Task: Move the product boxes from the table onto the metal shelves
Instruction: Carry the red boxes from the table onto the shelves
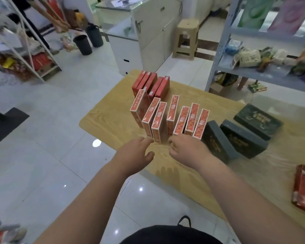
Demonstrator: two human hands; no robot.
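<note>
Evidently reaching in to gather a batch. Left grip (pixel 137 152) with fingers nearly straight and thumb spread, empty, just short of the row of orange-patterned cardboard boxes (pixel 181 120) standing on edge near the left edge of the pale wood-grain desk (pixel 104 124). Right grip (pixel 187 150) loosely curled, empty too, close before the same row's base. Stood upright and packed close, probably for squeezing several between both palms. Plain red cartons (pixel 151 83) upright at the far left corner; dark green flat boxes (pixel 243 138) to the row's right, two tilted. Grey metal shelves (pixel 264 74) beyond the far right edge, well apart.
</note>
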